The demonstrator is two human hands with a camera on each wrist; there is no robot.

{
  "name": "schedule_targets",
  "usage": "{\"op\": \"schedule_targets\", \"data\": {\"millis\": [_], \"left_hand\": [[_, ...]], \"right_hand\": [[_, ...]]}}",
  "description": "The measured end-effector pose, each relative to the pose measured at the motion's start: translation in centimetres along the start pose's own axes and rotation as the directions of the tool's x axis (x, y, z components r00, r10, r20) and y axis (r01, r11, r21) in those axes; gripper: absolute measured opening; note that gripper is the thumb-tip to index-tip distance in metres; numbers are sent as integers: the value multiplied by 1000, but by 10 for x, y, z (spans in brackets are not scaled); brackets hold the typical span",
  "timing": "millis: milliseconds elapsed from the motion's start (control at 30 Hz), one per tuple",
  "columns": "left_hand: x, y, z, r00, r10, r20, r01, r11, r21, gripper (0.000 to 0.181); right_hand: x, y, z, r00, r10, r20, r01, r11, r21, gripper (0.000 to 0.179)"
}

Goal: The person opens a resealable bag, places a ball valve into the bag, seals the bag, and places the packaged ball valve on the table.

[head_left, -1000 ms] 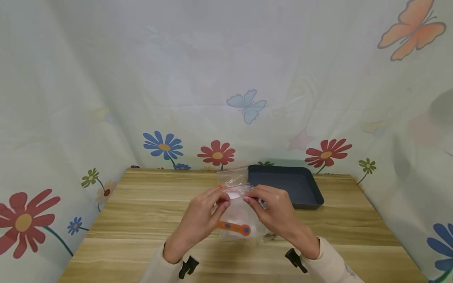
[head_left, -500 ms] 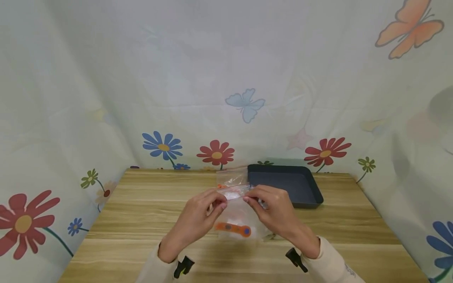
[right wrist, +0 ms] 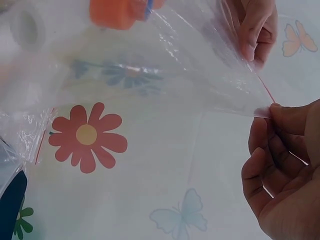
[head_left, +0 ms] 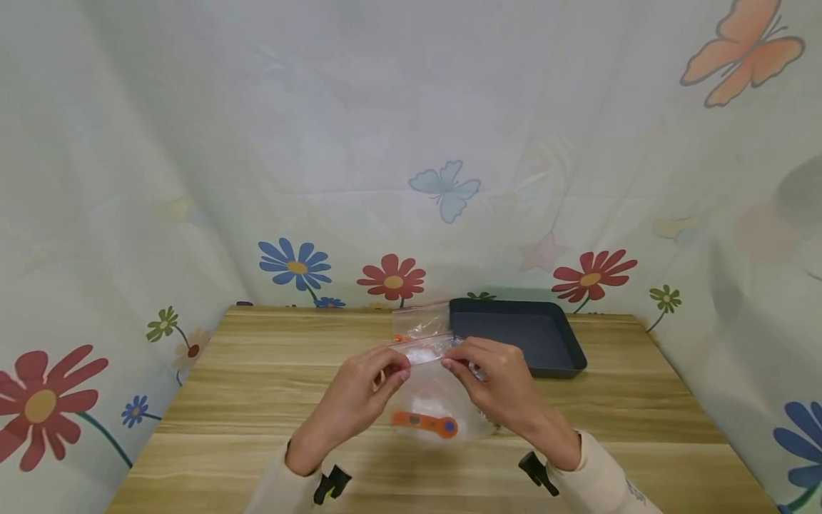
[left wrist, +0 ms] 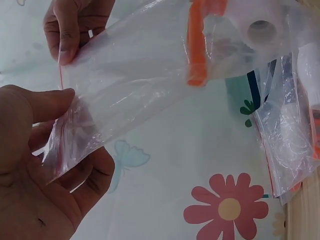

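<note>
A clear zip-lock bag (head_left: 437, 392) with a red seal line hangs by its top edge between both hands. My left hand (head_left: 359, 392) pinches the left part of that edge between thumb and fingers. At the right corner, my right hand (head_left: 497, 378) pinches it with thumb and forefinger. Inside the bag, low down, lies an orange piece (head_left: 424, 423) with a blue round spot at one end. A white part with a round hole (left wrist: 248, 20) is also in it, seen in the left wrist view. What kind these contents are cannot be told through the plastic.
Behind the held bag, another clear zip-lock bag (head_left: 420, 323) with white and orange contents lies on the wooden table (head_left: 289, 378). A dark rectangular tray (head_left: 523, 339) stands at the back right. A flower-printed curtain (head_left: 334, 164) surrounds the table.
My left hand has shifted slightly left and down along the bag's edge, leaving more of the edge in view. The orange piece has sunk a little. My right hand is almost still.
</note>
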State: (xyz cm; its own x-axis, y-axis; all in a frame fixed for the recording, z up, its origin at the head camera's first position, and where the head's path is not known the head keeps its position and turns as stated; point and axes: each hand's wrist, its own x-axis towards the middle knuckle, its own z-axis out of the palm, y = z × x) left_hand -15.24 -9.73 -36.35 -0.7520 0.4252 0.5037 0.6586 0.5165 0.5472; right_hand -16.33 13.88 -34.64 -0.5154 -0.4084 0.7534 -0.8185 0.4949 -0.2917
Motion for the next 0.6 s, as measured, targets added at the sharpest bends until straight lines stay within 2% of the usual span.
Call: {"op": "schedule_targets", "data": {"millis": [133,233,500,600], "left_hand": [[-2,-3,-3,997,-49,53,51,998,-36,7],[-4,-4,-6,996,-61,71,65,996,-60,6],[-4,-3,-5,1000,5,1,-5,998,-63,3],[-5,-4,-6,1000,-14,7,15,997,-74,4]], "right_hand": [[1,1,-3,1000,23,10,-23,1000,2,11],[1,1,-6,999,46,28,-46,999,-2,9],[0,1,-7,998,45,34,-46,999,28,4],[1,1,-8,998,54,35,-55,998,28,5]]}}
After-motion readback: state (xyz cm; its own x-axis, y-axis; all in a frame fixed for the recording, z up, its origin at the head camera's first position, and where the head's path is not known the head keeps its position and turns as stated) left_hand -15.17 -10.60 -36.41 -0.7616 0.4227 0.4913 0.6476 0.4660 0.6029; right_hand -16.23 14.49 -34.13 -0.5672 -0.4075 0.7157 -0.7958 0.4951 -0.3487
